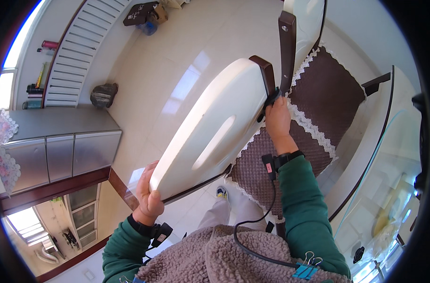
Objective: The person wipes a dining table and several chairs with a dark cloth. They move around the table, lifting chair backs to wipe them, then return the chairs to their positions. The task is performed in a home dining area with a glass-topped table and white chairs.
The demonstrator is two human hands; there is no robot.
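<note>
A cream-coloured chair back [218, 131] with a long slot stands tilted before me, its dark wooden frame post at the upper right. My left hand [148, 198] grips the lower left corner of this backrest, thumb on the near face. At the other end, my right hand [278, 115] is closed around something dark at the frame post; the exact thing is partly hidden by the fingers. Brown quilted seat cushions [252, 169] with white lace edging lie beneath and beside my right arm. Both wrists wear black straps with small devices.
A second chair's back [308, 28] rises at the top right. To the right stands a pale table with a glass top [363, 184]. A metallic refrigerator [94, 152] is at the left, a dark bag-like object [104, 95] beyond it, and bags and a box [161, 13] lie farther off.
</note>
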